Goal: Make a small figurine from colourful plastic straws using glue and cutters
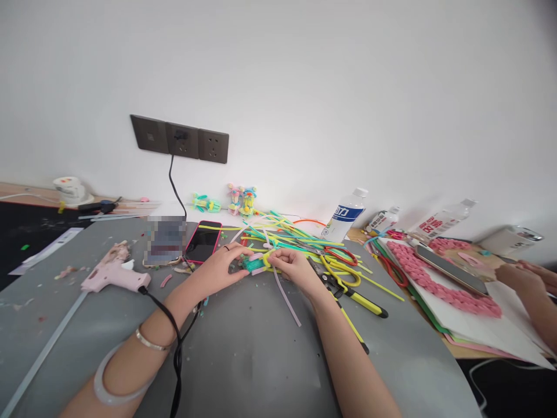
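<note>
Between my two hands is a small pipe-cleaner figure (252, 265) in teal, with lilac and yellow parts. My left hand (223, 270) grips its left end between thumb and fingers. At its right end, the thumb and fingertips of my right hand (292, 268) pinch a yellow pipe cleaner (267, 259) looped against the figure. A lilac pipe cleaner (287, 299) trails from there toward me over the grey mat (261, 354). My fingers partly cover the figure, so its exact shape cannot be made out.
A pink glue gun (115, 278) with a black cord lies left, near a phone (204, 241). Loose pipe cleaners (300, 232), yellow-handled pliers (363, 302) and scissors (342, 255) lie right. A bottle (346, 216) stands behind. Another person's hands (522, 276) are far right.
</note>
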`<state>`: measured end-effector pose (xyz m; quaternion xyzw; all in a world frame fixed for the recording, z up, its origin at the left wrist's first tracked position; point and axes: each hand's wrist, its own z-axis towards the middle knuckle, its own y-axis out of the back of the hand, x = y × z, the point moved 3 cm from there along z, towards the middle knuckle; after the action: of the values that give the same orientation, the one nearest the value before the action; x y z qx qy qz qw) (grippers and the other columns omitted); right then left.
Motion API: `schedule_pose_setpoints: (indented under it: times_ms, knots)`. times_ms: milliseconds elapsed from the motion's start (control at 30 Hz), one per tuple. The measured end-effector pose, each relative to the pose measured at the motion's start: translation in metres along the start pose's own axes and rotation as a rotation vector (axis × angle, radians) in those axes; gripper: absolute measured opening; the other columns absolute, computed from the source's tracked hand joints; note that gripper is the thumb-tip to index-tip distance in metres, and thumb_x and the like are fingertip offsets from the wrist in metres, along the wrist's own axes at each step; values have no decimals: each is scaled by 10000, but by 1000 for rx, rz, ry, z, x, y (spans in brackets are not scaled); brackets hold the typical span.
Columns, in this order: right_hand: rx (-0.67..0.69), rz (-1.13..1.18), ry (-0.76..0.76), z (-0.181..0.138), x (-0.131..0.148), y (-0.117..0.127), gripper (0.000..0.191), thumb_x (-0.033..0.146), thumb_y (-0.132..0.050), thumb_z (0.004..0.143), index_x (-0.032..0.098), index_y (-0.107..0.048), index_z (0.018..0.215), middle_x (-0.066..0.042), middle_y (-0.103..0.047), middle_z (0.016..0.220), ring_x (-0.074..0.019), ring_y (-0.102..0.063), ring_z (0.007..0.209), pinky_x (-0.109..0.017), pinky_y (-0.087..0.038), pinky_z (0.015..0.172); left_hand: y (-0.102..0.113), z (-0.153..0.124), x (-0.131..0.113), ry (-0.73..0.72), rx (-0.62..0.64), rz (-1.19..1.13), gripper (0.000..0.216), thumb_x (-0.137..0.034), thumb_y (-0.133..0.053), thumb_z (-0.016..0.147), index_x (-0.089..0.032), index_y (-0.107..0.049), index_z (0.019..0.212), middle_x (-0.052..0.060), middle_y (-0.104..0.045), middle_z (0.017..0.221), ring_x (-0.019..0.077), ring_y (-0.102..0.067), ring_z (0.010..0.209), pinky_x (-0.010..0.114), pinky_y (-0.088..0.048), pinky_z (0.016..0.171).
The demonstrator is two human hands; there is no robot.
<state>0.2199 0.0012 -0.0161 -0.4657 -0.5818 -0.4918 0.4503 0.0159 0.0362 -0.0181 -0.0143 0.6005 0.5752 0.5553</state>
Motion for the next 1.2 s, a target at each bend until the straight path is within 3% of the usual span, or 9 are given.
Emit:
schedule_pose_setpoints:
  times_ms: [267,900,1200]
  knots:
    - [38,-14,12,1,-5,-2,387,534,-719,744,172,-584,719,86,-372,528,-42,-209,424,-238,-117,428,-1,0,-1,-22,-4,-4,356,-232,-622,862,-253,-637,1217,81,-613,1244,233,-610,1101,343,-500,938]
    - [19,-79,80,7,-12,-2,370,521,-731,727,174,-602,709,55,-454,565,-63,-289,457,-231,-185,438,0,0,-3,18,50,21,355,-264,-596,894,-257,-621,1248,74,-627,1275,256,-569,1207,391,-459,1019]
    - [13,1,67,2,-9,3,385,571,-687,786,212,-550,805,113,-311,508,-53,-174,402,-228,-128,399,0,-1,-1,25,37,36,348,-287,-575,904,-261,-622,1247,83,-630,1256,250,-600,1148,385,-497,967]
